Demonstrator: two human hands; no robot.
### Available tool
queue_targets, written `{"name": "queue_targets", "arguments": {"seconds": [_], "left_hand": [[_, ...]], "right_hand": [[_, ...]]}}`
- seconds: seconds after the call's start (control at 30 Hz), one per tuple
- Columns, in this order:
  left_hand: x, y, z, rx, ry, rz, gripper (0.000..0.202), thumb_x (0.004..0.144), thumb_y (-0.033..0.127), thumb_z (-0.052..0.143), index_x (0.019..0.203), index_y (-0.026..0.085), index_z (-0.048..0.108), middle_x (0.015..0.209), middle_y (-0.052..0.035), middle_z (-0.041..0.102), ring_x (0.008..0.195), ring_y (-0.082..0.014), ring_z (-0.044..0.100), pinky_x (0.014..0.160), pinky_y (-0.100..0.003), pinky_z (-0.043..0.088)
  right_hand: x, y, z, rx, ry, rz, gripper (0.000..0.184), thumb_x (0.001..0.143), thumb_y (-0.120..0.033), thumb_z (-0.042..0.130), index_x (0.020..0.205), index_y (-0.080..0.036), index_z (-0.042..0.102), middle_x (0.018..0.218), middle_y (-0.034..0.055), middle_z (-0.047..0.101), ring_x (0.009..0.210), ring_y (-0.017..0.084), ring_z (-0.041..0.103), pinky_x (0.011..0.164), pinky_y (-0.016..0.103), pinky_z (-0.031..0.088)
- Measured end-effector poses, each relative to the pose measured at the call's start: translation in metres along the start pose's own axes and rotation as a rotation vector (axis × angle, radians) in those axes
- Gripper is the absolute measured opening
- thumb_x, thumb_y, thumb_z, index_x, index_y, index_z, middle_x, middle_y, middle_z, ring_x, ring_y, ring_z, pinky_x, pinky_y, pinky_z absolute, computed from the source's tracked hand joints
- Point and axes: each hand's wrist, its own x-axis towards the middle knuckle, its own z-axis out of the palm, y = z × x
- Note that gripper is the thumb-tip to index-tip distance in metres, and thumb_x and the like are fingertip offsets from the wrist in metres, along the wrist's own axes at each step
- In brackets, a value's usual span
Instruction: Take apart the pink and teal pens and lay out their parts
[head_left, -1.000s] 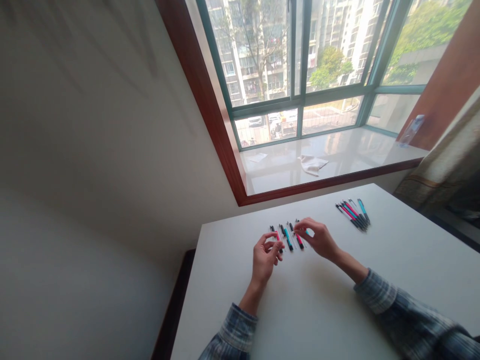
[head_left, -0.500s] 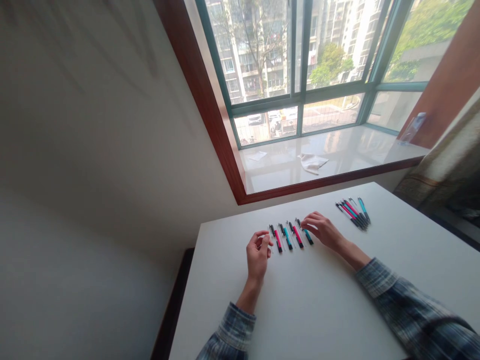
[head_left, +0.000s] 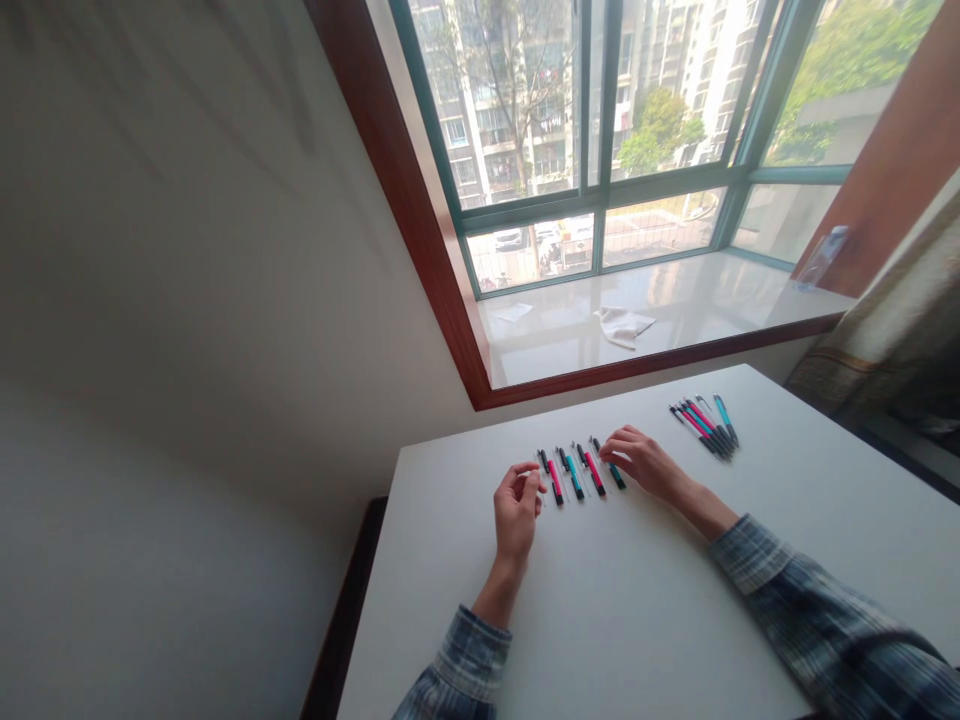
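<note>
A row of pen parts lies on the white table: a pink pen barrel (head_left: 555,482), a teal pen barrel (head_left: 575,478), another pink pen barrel (head_left: 595,474) and a second teal pen barrel (head_left: 616,477), with black pieces and thin refills beside them. At the row's left end is my left hand (head_left: 516,508), its fingers loosely curved and apart, with nothing visible in them. My right hand (head_left: 646,464) rests at the right end, fingers bent and apart, partly covering the second teal barrel; whether the fingertips touch it I cannot tell.
Several whole pens (head_left: 706,428), pink, teal and clear with black grips, lie together toward the back right of the table (head_left: 600,610). Behind the table a window sill holds a white cloth (head_left: 624,327) and a clear bottle (head_left: 822,258). A wall stands to the left.
My right hand has shifted very slightly left at the row's end. My left hand and the pen parts look nearly the same.
</note>
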Motion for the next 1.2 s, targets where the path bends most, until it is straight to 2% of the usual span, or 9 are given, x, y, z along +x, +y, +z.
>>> {"name": "queue_targets", "arguments": {"seconds": [0.27,0.43,0.57,0.67,0.73,0.83,0.9,1.0,1.2], "left_hand": [[0.001,-0.001,0.0,-0.02,-0.001,0.002,0.035,0.082,0.047,0.074,0.098,0.016,0.07,0.068,0.0012,0.062,0.047,-0.005,0.039,0.045,-0.018,0.032],[0.002,-0.002,0.001,-0.017,0.006,0.007,0.035,0.082,0.047,0.075,0.098,0.016,0.07,0.069,0.0011,0.062,0.048,-0.0054,0.04,0.046,-0.018,0.032],[0.001,-0.001,0.001,-0.017,0.003,0.0,0.036,0.082,0.048,0.075,0.098,0.016,0.07,0.069,0.0012,0.062,0.048,-0.0054,0.039,0.045,-0.018,0.031],[0.001,0.0,0.002,-0.017,-0.001,-0.001,0.036,0.082,0.048,0.075,0.098,0.017,0.07,0.069,0.0012,0.062,0.048,-0.0054,0.039,0.045,-0.018,0.031],[0.001,0.0,0.003,-0.016,-0.004,-0.004,0.036,0.081,0.048,0.075,0.098,0.017,0.071,0.068,0.0014,0.062,0.048,-0.0055,0.039,0.046,-0.018,0.031],[0.0,0.0,0.003,-0.015,-0.013,-0.009,0.036,0.08,0.048,0.076,0.096,0.016,0.071,0.067,0.0014,0.061,0.048,-0.0056,0.039,0.046,-0.018,0.031],[-0.001,0.001,0.003,-0.01,-0.016,-0.007,0.036,0.08,0.048,0.076,0.095,0.016,0.072,0.067,0.0012,0.061,0.049,-0.0057,0.039,0.046,-0.018,0.031],[-0.001,0.001,0.003,-0.002,-0.013,-0.006,0.036,0.079,0.049,0.076,0.094,0.016,0.072,0.067,0.0011,0.061,0.048,-0.0058,0.039,0.046,-0.019,0.031],[-0.001,0.001,0.002,0.001,-0.018,0.003,0.036,0.08,0.048,0.075,0.094,0.015,0.072,0.067,0.0008,0.061,0.048,-0.0058,0.038,0.045,-0.019,0.03]], "right_hand": [[-0.001,0.003,0.003,0.001,0.026,0.002,0.017,0.103,-0.029,0.058,0.099,-0.024,0.074,0.094,0.0072,0.074,0.089,0.024,0.065,0.079,0.038,0.056],[-0.004,0.019,-0.006,-0.07,0.174,0.06,0.02,0.103,-0.033,0.057,0.101,-0.024,0.075,0.095,0.0071,0.076,0.091,0.025,0.066,0.083,0.04,0.056],[-0.018,0.053,-0.035,-0.257,0.32,0.237,0.026,0.1,-0.04,0.058,0.097,-0.023,0.077,0.095,0.0078,0.078,0.094,0.028,0.068,0.093,0.045,0.052],[-0.037,0.079,-0.056,-0.42,0.483,0.504,0.033,0.097,-0.045,0.057,0.094,-0.021,0.08,0.099,0.0105,0.078,0.096,0.031,0.067,0.089,0.045,0.051],[-0.048,0.09,-0.063,-0.486,0.448,0.646,0.033,0.095,-0.046,0.059,0.094,-0.021,0.081,0.098,0.0114,0.077,0.092,0.032,0.066,0.083,0.043,0.051],[-0.058,0.094,-0.063,-0.523,0.297,0.726,0.03,0.092,-0.043,0.061,0.095,-0.022,0.082,0.098,0.0121,0.076,0.089,0.031,0.065,0.08,0.041,0.049],[-0.059,0.092,-0.061,-0.54,0.252,0.744,0.028,0.092,-0.04,0.061,0.097,-0.022,0.082,0.099,0.0123,0.076,0.09,0.03,0.064,0.08,0.04,0.049],[-0.059,0.091,-0.059,-0.567,0.255,0.755,0.026,0.091,-0.037,0.061,0.097,-0.023,0.082,0.099,0.012,0.076,0.09,0.03,0.064,0.08,0.04,0.049],[-0.058,0.091,-0.058,-0.602,0.202,0.713,0.023,0.089,-0.025,0.061,0.102,-0.023,0.081,0.1,0.0107,0.076,0.09,0.029,0.064,0.08,0.04,0.048]]}}
